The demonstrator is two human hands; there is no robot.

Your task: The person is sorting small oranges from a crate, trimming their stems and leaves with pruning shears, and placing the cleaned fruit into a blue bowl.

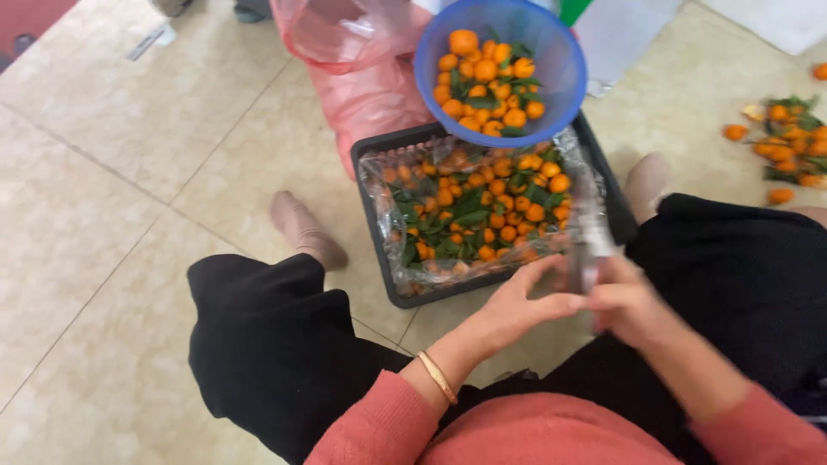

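A black plastic crate point(379, 220) lined with a clear plastic liner point(584, 185) stands on the floor between my knees. It holds several small oranges with green leaves point(478, 211). My left hand point(517, 306) and my right hand point(633, 301) meet at the crate's near right corner. Both pinch a blurred grey strip that looks like the liner's edge. A gold bangle point(438, 376) sits on my left wrist. A round blue basin point(564, 52) of more oranges and leaves rests on the crate's far rim.
A pink plastic bag point(362, 82) lies behind the crate at the left. A loose heap of oranges and leaves point(788, 138) lies on the tiled floor at the right. My feet in pale slippers point(301, 228) flank the crate. White sheets lie at the top right.
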